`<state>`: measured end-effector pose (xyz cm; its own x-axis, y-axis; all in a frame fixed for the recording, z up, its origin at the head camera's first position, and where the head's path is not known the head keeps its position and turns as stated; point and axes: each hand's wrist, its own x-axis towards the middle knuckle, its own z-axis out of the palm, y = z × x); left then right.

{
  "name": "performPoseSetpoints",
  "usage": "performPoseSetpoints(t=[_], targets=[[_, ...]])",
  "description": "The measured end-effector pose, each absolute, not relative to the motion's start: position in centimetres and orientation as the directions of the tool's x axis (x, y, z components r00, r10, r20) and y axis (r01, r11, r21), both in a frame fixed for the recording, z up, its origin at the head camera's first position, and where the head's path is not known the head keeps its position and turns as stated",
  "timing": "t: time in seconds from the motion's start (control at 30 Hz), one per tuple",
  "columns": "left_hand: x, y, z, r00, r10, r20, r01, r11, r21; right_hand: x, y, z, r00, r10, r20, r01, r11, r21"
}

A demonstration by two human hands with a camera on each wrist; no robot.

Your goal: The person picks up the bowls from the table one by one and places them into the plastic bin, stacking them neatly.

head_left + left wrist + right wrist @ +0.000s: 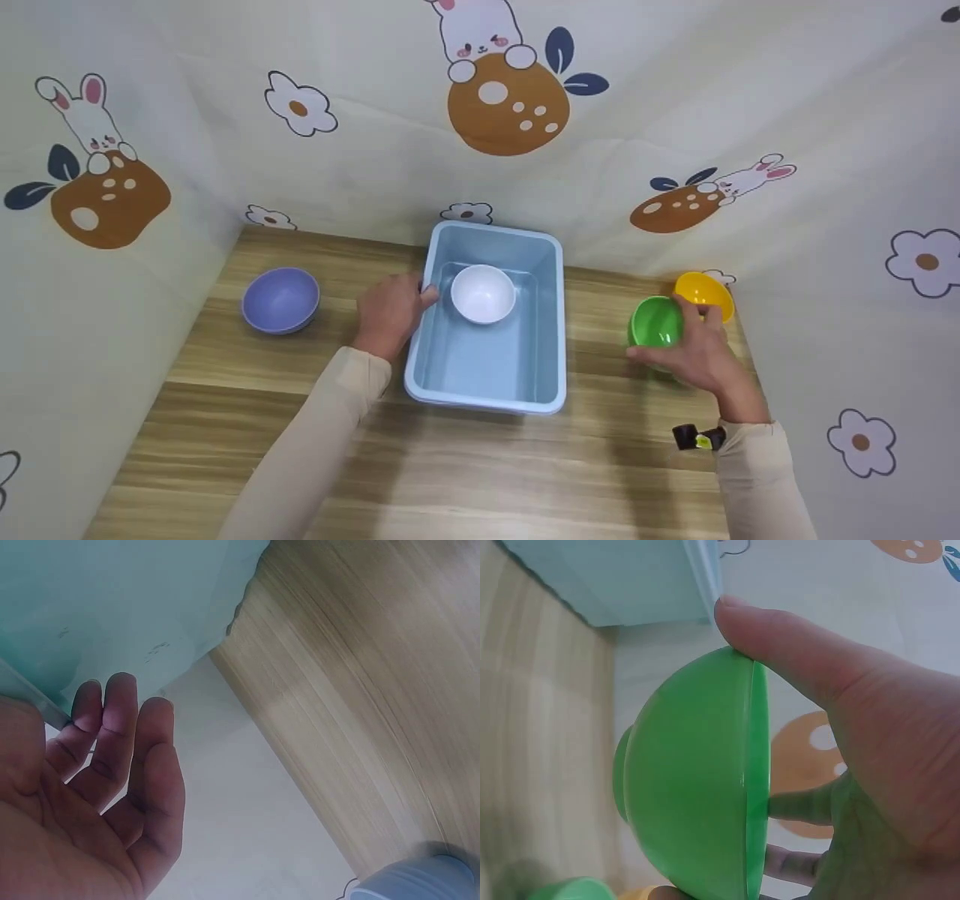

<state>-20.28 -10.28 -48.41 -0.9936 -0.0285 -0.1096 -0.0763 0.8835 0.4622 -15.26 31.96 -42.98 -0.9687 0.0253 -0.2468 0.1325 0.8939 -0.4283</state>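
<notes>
My left hand (391, 311) grips the left rim of a light blue rectangular basin (559, 330), thumb over the edge and fingers (120, 735) along the outer wall. A white bowl (484, 294) sits inside the basin. On the right, my right hand (701, 349) holds a green bowl (655, 324) by its rim, between thumb and fingers. In the right wrist view this green bowl (690, 780) is raised off the table, tipped sideways. Behind it in the head view is a yellow bowl (705, 289). Another green piece (574, 889) shows low in the right wrist view, partly cut off.
A purple bowl (281, 301) stands on the wooden table (300, 390) to the left of the basin. Patterned cloth (375, 165) hangs behind the table and along both sides, close to the yellow bowl.
</notes>
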Motion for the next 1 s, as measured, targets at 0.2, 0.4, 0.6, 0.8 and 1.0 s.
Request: performPoseSetpoints(t=[0.2, 0.4, 0.6, 0.8, 1.0], targets=[[-20.4, -10.2, -48.4, -0.993, -0.023, -0.117, -0.075, 0.881, 0.467, -15.7, 31.5, -41.5, -0.973, 0.018, -0.230, 0.113, 0.907, -0.407], [-20.5, -10.1, -48.5, -0.993, -0.030, -0.117, -0.081, 0.883, 0.462, -16.2, 30.8, -40.6, -0.976, 0.000, -0.220, 0.091, 0.910, -0.405], [-20.5, -10.1, -48.5, -0.993, -0.027, -0.114, -0.078, 0.877, 0.475, -16.8, 29.8, -39.4, -0.977, -0.029, -0.209, 0.062, 0.908, -0.415], [-20.3, -10.3, -48.5, -0.994, -0.019, -0.103, -0.068, 0.866, 0.495, -17.4, 28.5, -38.2, -0.979, -0.063, -0.194, 0.021, 0.913, -0.406], [-20.3, -10.2, -48.5, -0.991, -0.017, -0.129, -0.079, 0.867, 0.492, -17.8, 27.3, -37.4, -0.977, -0.087, -0.192, -0.002, 0.913, -0.407]])
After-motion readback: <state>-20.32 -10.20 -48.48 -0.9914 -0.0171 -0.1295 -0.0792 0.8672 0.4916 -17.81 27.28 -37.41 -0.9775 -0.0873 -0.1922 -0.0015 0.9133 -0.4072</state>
